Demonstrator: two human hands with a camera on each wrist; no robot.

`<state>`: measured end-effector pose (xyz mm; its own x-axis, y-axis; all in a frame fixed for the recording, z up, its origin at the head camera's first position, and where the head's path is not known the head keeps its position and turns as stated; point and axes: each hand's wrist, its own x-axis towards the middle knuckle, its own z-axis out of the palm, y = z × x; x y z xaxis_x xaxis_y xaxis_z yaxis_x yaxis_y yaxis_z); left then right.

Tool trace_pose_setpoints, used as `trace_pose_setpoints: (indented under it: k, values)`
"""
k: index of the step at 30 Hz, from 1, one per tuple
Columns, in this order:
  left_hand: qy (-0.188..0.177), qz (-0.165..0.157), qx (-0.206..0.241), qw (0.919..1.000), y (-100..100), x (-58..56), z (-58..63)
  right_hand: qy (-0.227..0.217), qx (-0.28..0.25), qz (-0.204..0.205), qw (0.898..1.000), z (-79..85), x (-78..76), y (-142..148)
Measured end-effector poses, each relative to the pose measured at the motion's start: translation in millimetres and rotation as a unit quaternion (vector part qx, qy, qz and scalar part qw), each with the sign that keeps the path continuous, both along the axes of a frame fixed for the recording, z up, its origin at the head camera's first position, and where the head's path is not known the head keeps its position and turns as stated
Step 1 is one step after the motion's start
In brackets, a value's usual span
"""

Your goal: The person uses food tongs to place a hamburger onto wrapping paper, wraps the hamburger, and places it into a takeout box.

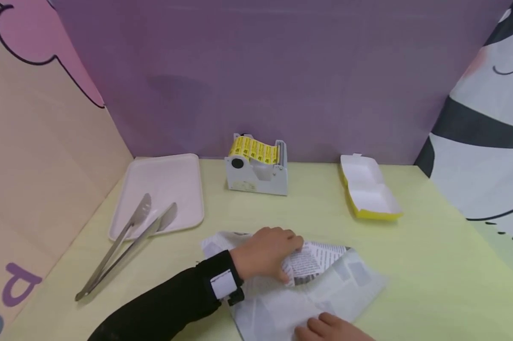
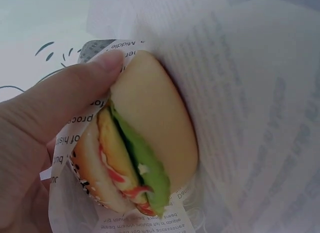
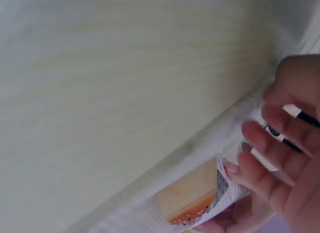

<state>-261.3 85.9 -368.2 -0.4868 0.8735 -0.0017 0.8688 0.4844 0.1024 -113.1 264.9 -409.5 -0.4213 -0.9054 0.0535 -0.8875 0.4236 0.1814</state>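
A toy hamburger (image 2: 150,118) with a sesame bun, green lettuce and red sauce lies in a sheet of printed wrapping paper (image 1: 282,312). My left hand (image 1: 266,253) grips it through a fold of the paper; the thumb (image 2: 107,63) presses on the near side, and the other fingers are mostly behind the sheet. From the head, the paper hides the burger. My right hand (image 1: 330,328) is at the sheet's near edge, partly out of frame. In the right wrist view, the right fingers (image 3: 265,175) are loosely bent and apart, with nothing visibly held.
A white tray (image 1: 166,175) stands at the back left, with metal tongs (image 1: 128,248) leaning over its front rim. Behind the paper sits a dispenser (image 1: 256,182) with a roll of yellow stickers (image 1: 254,149). An opened yellow-and-white box (image 1: 371,189) lies at the back right.
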Motion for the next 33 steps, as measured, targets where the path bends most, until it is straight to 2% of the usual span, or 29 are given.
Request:
trace_pose_setpoints:
  k: [2, 5, 6, 9, 12, 18, 20, 28, 33]
  values:
    - [0.006, 0.002, 0.003, 1.0000, -1, -1.9, 1.6, 0.053, 0.002, -0.001, 0.999, 2.9, -3.1, -2]
    - [0.011, 0.009, 0.003, 0.9999, -2, -6.0, 4.3, 0.111, -0.022, 0.008, 0.994, 8.9, -11.1, -6]
    - [0.013, 0.011, 0.001, 0.9998, -2, -7.9, 4.6, 0.114, -0.034, 0.009, 0.993, 11.8, -14.1, -6]
    - [0.006, 0.028, -0.004, 0.9996, -2, -14.8, 6.4, 0.083, -0.045, -0.003, 0.996, 25.5, -23.0, -9]
    - [-0.007, 0.049, -0.007, 0.9988, -3, -22.6, 7.2, 0.049, -0.057, -0.032, 0.997, 39.5, -30.2, -11]
    - [-0.032, 0.072, -0.013, 0.9968, -10, -36.1, 7.4, 0.054, -0.126, -0.049, 0.989, 54.3, -48.4, -12]
    - [-0.038, 0.074, -0.013, 0.9964, -12, -39.1, 7.8, 0.041, -0.151, -0.055, 0.986, 58.8, -57.2, -10]
    - [-0.007, 0.047, 0.005, 0.9989, -19, -41.5, 5.9, -0.064, -0.218, -0.102, 0.969, 72.6, -90.7, -4]
    - [-0.026, 0.063, -0.009, 0.9976, -22, -43.6, 8.0, -0.150, -0.223, -0.110, 0.957, 72.6, -95.2, -7]
